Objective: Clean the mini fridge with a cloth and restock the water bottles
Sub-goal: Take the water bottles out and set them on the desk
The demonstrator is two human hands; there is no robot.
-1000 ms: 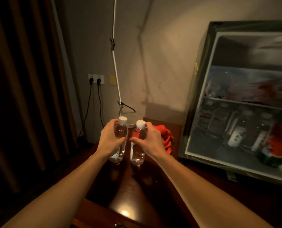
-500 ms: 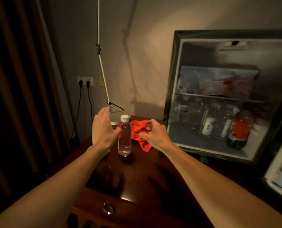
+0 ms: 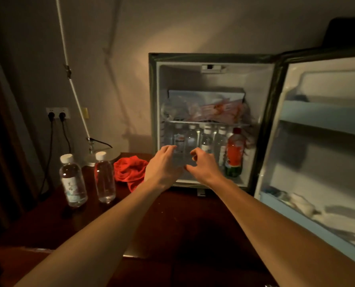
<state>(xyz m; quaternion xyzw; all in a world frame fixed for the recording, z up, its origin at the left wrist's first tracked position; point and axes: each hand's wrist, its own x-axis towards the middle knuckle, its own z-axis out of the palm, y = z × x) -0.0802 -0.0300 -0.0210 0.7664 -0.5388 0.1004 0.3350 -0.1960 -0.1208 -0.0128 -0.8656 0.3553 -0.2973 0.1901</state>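
Standing on the dark wood table (image 3: 172, 220), the mini fridge (image 3: 209, 59) is open by a plain wall (image 3: 172, 27). Two water bottles (image 3: 104, 177) and a red cloth (image 3: 129, 170) sit there too. The left hand (image 3: 162, 164) and right hand (image 3: 203, 164) reach in, fingers loose, holding nothing.

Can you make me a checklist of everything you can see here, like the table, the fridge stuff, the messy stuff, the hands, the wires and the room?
Surface: dark wooden table, glossy, fridge standing on it.
Job's things: mini fridge with door swung open; clear bottles in a row on its lower level; two water bottles upright on the table at left; red cloth crumpled beside the fridge.
Clutter: red drink bottle and packets inside the fridge.
Hands: left hand and right hand reach into the fridge, fingers loosely curled, holding nothing.
Cables: two black plugs in a wall socket; white cord hanging down.
Surroundings: beige wall, dark curtain at left.
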